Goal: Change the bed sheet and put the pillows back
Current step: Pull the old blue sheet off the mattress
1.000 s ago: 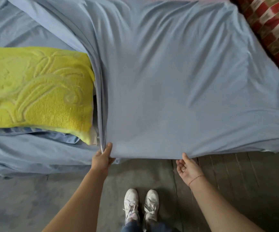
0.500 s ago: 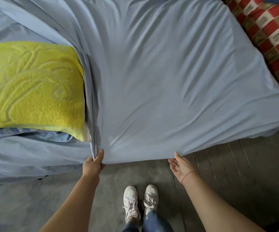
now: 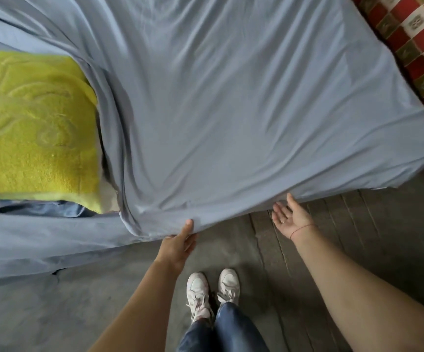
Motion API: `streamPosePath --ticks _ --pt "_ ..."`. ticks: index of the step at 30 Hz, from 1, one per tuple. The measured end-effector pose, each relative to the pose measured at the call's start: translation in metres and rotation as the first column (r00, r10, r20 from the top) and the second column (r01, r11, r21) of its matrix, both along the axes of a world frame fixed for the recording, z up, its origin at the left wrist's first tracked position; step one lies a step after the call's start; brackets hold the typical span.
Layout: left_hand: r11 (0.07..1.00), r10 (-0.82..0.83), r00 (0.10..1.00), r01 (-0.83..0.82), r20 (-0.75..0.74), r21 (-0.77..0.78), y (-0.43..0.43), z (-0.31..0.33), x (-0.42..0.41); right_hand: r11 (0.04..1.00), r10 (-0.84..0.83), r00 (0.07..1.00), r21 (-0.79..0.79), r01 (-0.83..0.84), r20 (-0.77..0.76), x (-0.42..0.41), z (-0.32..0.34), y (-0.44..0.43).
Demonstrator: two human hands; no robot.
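The pale-blue fabric bed sheet (image 3: 231,110) lies spread flat, its near edge overhanging the grey floor (image 3: 371,224). The left hand (image 3: 177,246) pinches that edge, apparently to draw it taut. The right hand (image 3: 291,217) is spread, palm up, just under the hem. A yellow terry pillow (image 3: 35,128) lies aside at left.

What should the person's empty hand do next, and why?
Probably the right hand should take hold of the light blue bed sheet: it lies open, palm up, just below the sheet's near edge, while the left hand pinches that edge.
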State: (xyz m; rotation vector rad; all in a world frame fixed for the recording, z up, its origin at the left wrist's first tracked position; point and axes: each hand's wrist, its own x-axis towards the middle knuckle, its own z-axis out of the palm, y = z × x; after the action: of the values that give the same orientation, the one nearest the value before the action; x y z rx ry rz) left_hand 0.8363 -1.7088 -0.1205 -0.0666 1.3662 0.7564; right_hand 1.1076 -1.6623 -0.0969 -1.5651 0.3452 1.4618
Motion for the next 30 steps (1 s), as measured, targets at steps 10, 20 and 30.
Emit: streamPosePath --ticks 10,20,30 --pt "0.999 0.033 0.999 -0.032 0.027 -0.043 -0.003 -0.003 0.063 0.992 -0.107 0.994 0.073 0.107 0.002 0.026 -0.018 -0.003" --pt "0.993 -0.031 0.982 0.01 -0.185 -0.116 -0.01 -0.012 0.073 0.986 -0.069 0.972 -0.134 0.101 0.225 0.055 -0.049 -0.029" --pt "0.962 -0.166 0.983 0.145 -0.076 -0.233 0.008 -0.018 0.092 0.968 -0.214 0.969 0.103 0.227 -0.122 0.087 -0.033 -0.004"
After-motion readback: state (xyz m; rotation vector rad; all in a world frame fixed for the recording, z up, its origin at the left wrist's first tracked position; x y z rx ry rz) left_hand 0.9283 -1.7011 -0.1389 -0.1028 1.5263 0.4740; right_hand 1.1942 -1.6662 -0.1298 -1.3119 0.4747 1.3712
